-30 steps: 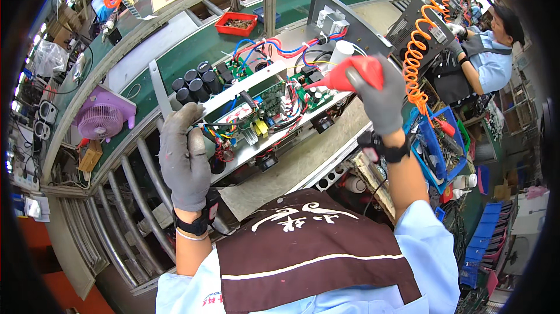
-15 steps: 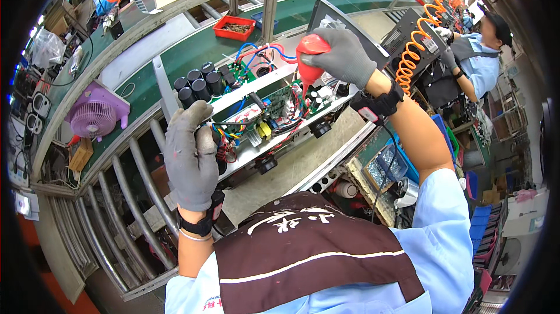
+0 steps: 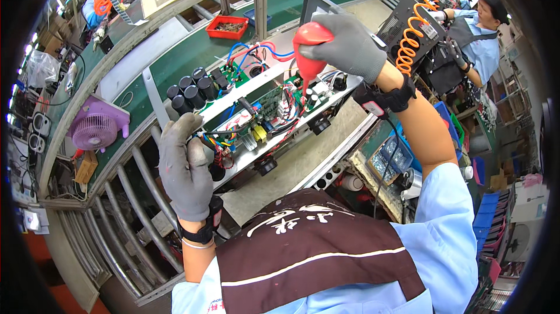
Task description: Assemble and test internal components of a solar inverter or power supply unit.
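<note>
A long open metal chassis (image 3: 263, 155) filled with circuit boards, coloured wires and black capacitors lies slanted in front of me. My right hand (image 3: 354, 45), in a grey glove, is closed around a red squeeze bottle (image 3: 311, 63). The bottle tilts nozzle down, its tip among the components towards the chassis's right end; whether it touches them I cannot tell. At the left end, my gloved left hand (image 3: 185, 165) grips the chassis, fingers bent over its edge. Several large black capacitors (image 3: 189, 93) stand just beyond that hand.
A red bin (image 3: 227, 27) of small parts sits behind the chassis, near a metal post. Metal rollers (image 3: 149, 175) run at the left beside a purple fan (image 3: 94, 133). An orange coiled hose (image 3: 408, 45) hangs at the right, near a co-worker (image 3: 475, 37) handling a black case.
The red bottle's nozzle has shifted slightly right along the components. My left hand stays at the chassis's left end. The whole view has moved a little.
</note>
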The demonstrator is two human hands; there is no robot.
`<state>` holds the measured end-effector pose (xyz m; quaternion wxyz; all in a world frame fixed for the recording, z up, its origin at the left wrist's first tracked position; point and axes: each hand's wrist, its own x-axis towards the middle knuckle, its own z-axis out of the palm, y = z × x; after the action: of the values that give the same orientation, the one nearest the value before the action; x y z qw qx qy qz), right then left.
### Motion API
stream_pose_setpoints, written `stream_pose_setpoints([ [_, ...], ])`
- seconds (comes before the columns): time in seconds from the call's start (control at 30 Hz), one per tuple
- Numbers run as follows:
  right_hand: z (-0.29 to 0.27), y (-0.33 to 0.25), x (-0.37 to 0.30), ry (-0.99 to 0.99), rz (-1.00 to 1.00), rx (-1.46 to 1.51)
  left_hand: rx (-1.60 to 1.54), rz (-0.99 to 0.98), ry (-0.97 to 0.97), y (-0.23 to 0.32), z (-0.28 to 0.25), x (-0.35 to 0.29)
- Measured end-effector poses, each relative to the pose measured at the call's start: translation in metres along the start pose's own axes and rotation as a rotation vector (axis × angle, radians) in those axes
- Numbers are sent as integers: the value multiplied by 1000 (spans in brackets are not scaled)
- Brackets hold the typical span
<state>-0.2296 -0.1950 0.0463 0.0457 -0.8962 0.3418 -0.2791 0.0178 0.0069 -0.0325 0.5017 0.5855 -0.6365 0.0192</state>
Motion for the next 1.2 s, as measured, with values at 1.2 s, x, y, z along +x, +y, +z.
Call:
stream_pose_setpoints([
  [1.2, 48, 10, -108, 382, 17, 265, 15, -34, 278, 7, 11, -10],
])
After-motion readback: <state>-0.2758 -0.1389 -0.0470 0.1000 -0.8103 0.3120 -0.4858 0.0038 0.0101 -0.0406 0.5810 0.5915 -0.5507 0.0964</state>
